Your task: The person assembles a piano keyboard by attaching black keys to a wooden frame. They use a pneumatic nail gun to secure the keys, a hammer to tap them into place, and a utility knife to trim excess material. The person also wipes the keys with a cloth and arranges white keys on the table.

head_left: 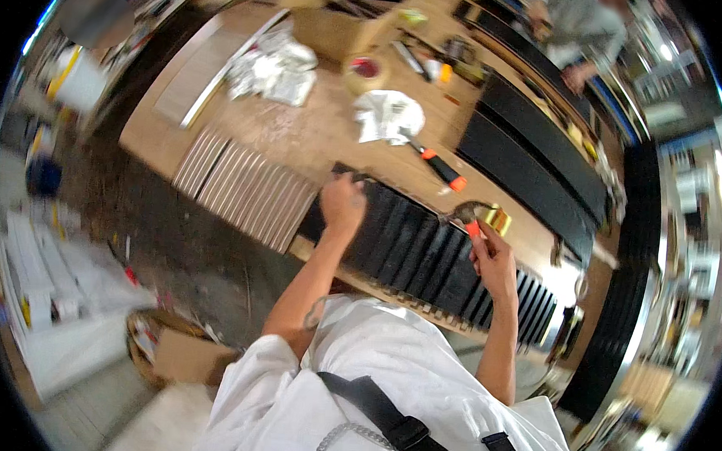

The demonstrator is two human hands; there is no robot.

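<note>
My right hand [495, 261] is closed around the orange handle of a claw hammer [465, 211], whose curved metal head is over the far edge of a row of black slats [413, 249]. Curled at the far left end of that row is my left hand [344, 202]. Its fingers look bent together, but blur hides what, if anything, is between them. The slats lie side by side along the near edge of the wooden table [291, 152]. Just beyond them rests a tool with a black and orange handle [443, 169]. A gold roll of tape [498, 220] stands beside the hammer head.
Light-edged strips [244, 191] lie left of the black slats. Crumpled white cloths [275, 70], a tape roll [365, 72] and long black boards [536, 157] are farther back. Another person [587, 33] works at the far right. A cardboard box [187, 355] sits low at left.
</note>
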